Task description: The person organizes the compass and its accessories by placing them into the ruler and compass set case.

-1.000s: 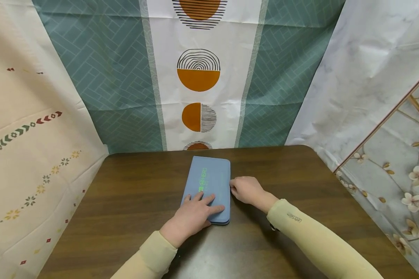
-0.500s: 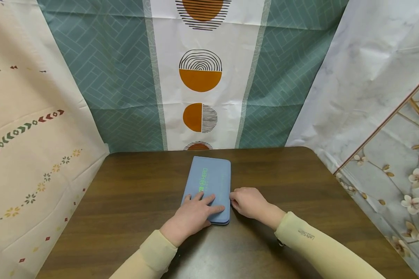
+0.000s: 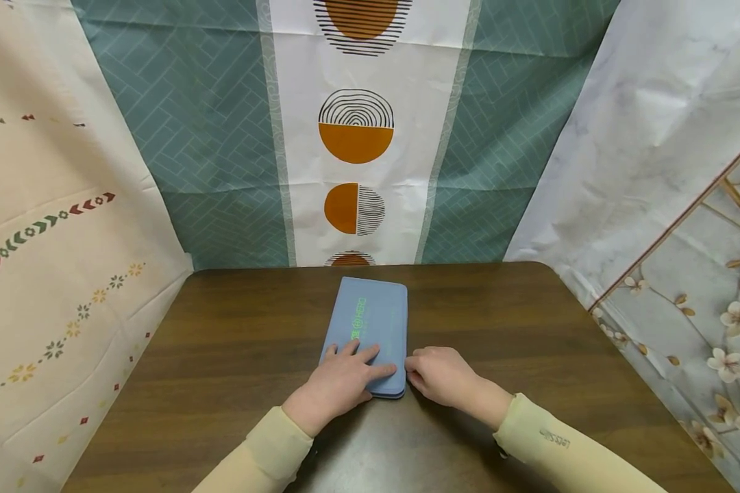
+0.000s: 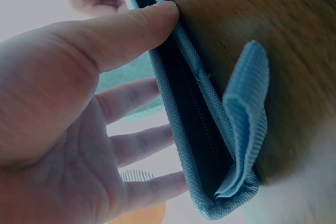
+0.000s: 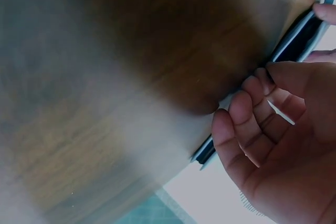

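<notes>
A slim blue zip case (image 3: 384,318) with green lettering lies flat on the table. My left hand (image 3: 336,385) rests on its near part, fingers spread over the cover. In the left wrist view, the left thumb (image 4: 139,27) lies along the near edge, across the dark zip band (image 4: 191,124) between the covers. A blue fabric loop (image 4: 251,87) sticks out at one end of that edge. My right hand (image 3: 440,373) is at the case's right side near the front corner. Its thumb and index finger (image 5: 265,80) pinch at the zip edge; the zipper pull is mostly hidden between them.
The brown wooden table (image 3: 240,349) extends around the case on all sides. A teal and white patterned curtain (image 3: 222,171) hangs behind its far edge. More patterned cloths (image 3: 55,274) hang along the left and right sides.
My right hand has slid along the case's right side, from about its middle toward the near corner. The left hand and the case have stayed in place.
</notes>
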